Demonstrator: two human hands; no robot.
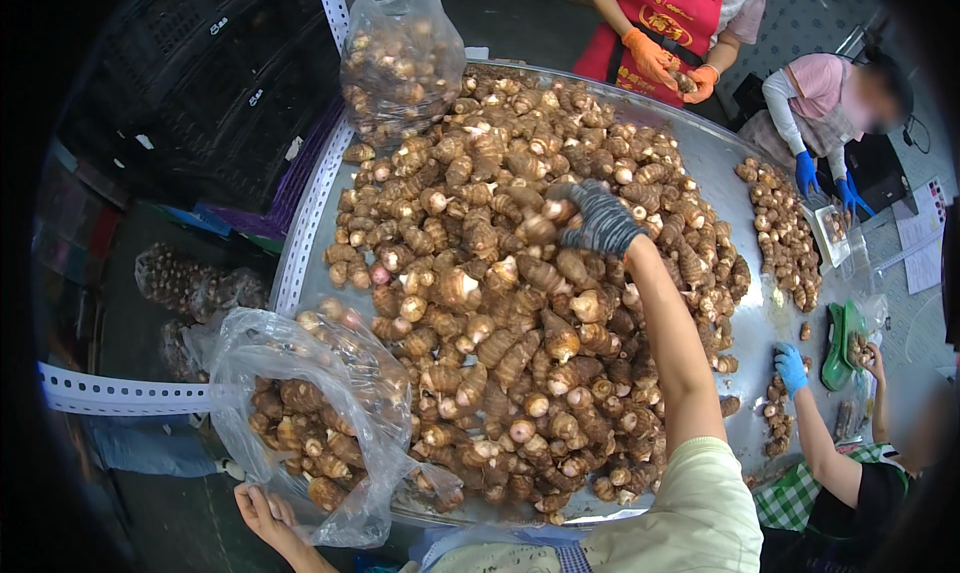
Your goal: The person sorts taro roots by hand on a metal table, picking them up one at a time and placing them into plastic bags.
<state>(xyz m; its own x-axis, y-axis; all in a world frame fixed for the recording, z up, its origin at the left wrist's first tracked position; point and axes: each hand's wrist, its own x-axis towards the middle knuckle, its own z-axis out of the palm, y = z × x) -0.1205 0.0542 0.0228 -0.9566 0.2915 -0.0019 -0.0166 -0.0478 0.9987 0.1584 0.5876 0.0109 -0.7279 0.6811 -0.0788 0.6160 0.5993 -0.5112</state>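
A large heap of brown taro corms point(487, 348) covers a metal table point(739, 273). My right hand point(600, 219), in a grey knitted glove, reaches over the heap with its fingers curled around a few taro corms point(551, 219), somewhat blurred. At the near left corner, a clear plastic bag point(375, 378) stands open with several corms inside. My bare left hand point(268, 514) is at this bag's lower edge, fingers bent against the plastic; whether it pinches the film is hard to tell.
Another filled bag point(401, 70) stands at the far left corner. Perforated white metal strips point(311, 220) edge the left side, beside black crates point(195, 85). A co-worker in orange gloves point(652, 55) stands opposite; others work at right near smaller corm rows point(784, 235) and a green scoop point(836, 348).
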